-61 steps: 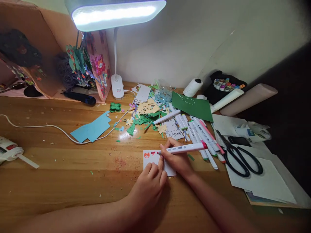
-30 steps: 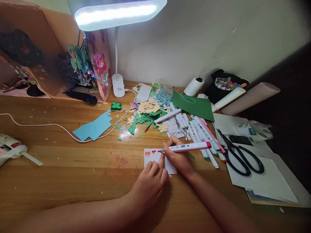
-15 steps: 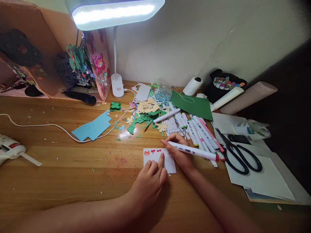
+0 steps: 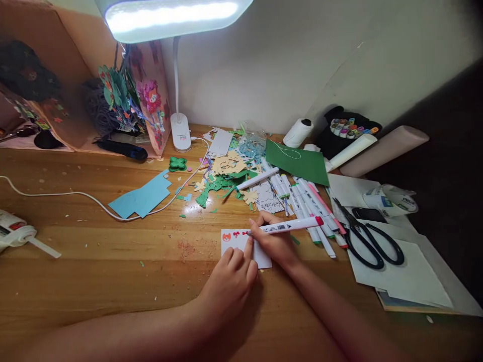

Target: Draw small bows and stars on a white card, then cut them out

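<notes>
A small white paper (image 4: 264,257) lies on the wooden desk, with an orange animal face and small red bows drawn along its top. My left hand (image 4: 231,279) rests on it, the index finger stretched out and pressing on the paper, the other fingers loosely bent, nothing gripped. My right hand (image 4: 277,244) is closed around a white marker (image 4: 290,224) with a red end, which points up and to the right. The marker's tip is down by the bow nearest my left index finger; whether it touches the paper is hard to tell.
Colourful paper scraps (image 4: 226,173) and several markers (image 4: 309,211) lie beyond my hands. Black scissors (image 4: 364,236) rest on white sheets at the right. Blue paper (image 4: 143,197), a white cable (image 4: 75,194) and a glue bottle (image 4: 17,231) are leftward. A lamp (image 4: 181,133) shines above.
The marker in my right hand has swung upright somewhat and its tip has moved left and down to the bows. My left hand has stayed on the paper.
</notes>
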`<control>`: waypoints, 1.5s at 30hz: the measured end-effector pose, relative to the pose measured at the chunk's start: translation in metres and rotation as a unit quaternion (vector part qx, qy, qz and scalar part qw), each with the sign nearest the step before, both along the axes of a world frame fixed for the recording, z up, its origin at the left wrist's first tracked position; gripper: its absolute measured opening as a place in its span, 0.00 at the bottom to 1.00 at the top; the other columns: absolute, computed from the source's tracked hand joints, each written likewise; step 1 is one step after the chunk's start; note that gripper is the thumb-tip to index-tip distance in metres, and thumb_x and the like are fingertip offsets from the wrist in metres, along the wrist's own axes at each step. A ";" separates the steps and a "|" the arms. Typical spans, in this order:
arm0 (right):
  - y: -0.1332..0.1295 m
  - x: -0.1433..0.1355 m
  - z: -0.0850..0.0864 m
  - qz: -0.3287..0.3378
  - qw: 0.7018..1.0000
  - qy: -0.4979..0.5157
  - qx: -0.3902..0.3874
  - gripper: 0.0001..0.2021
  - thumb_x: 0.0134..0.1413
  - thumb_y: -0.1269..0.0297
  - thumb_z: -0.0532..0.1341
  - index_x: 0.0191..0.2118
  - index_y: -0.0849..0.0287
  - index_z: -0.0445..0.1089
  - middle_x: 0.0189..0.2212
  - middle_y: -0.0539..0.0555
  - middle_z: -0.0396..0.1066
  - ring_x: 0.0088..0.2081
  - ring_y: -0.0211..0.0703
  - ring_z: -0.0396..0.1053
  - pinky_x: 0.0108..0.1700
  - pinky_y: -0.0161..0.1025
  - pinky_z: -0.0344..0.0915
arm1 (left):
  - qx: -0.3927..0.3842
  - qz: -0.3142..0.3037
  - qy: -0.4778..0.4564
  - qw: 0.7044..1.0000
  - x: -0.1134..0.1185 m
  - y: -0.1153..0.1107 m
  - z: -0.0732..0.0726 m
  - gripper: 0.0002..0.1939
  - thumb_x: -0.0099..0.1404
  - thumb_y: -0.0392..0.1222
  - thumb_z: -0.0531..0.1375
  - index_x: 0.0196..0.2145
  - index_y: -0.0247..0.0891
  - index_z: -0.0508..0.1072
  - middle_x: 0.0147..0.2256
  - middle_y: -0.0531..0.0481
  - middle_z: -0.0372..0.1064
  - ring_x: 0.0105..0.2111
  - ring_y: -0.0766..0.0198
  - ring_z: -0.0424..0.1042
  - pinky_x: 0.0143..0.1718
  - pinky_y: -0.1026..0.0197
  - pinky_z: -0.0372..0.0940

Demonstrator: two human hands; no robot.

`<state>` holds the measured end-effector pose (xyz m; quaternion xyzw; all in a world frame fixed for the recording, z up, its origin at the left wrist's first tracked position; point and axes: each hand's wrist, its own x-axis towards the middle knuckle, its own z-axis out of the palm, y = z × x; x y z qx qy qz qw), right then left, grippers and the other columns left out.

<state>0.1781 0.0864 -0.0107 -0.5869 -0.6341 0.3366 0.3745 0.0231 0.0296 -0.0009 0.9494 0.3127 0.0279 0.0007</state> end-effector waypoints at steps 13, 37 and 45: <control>0.000 0.000 0.000 0.014 1.000 -0.001 0.004 0.16 0.55 0.60 0.56 0.19 0.56 0.55 0.16 0.45 0.56 0.21 0.37 0.55 0.24 0.35 0.53 | 0.002 0.011 0.001 1.000 0.001 -0.001 0.001 0.10 0.64 0.38 0.52 0.40 0.31 0.68 0.53 0.34 0.63 0.43 0.54 0.66 0.45 0.53 0.58; -0.001 0.001 0.001 0.027 0.999 -0.013 -0.015 0.16 0.54 0.61 0.57 0.19 0.56 0.54 0.16 0.45 0.55 0.21 0.37 0.55 0.24 0.35 0.52 | 0.015 0.001 -0.002 1.000 0.000 0.001 0.002 0.10 0.64 0.37 0.51 0.40 0.31 0.68 0.51 0.35 0.65 0.38 0.55 0.66 0.40 0.53 0.59; -0.001 0.001 0.001 0.023 1.000 -0.011 -0.010 0.16 0.54 0.61 0.57 0.19 0.56 0.53 0.16 0.44 0.55 0.21 0.37 0.54 0.24 0.35 0.51 | -0.003 0.000 0.011 1.000 0.000 0.001 0.005 0.11 0.65 0.37 0.51 0.42 0.30 0.68 0.52 0.35 0.63 0.40 0.54 0.66 0.42 0.53 0.58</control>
